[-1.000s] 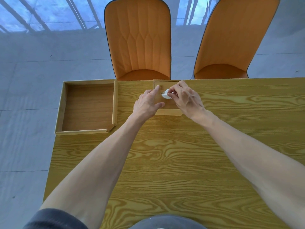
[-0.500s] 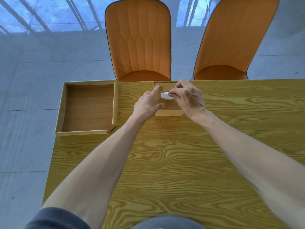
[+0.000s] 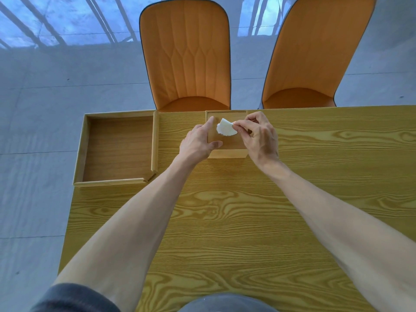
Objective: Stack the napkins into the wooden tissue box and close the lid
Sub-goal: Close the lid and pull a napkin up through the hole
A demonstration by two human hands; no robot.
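**Around the table: tray, chairs, floor**

An open wooden tray [image 3: 117, 149] with low raised walls lies on the table [image 3: 225, 221] well to the left of the fingers, its left part jutting past the table's left edge. The table is yellow wood with bold grain. Beyond the fingers, across the far edge, stand two orange padded chairs: the left chair [image 3: 186, 55] with quilted stitching on its back, the right chair [image 3: 315, 55] tilted in view and plain. Pale grey floor [image 3: 33, 109] spreads to the left and beyond, with bluish striped reflections along the top.
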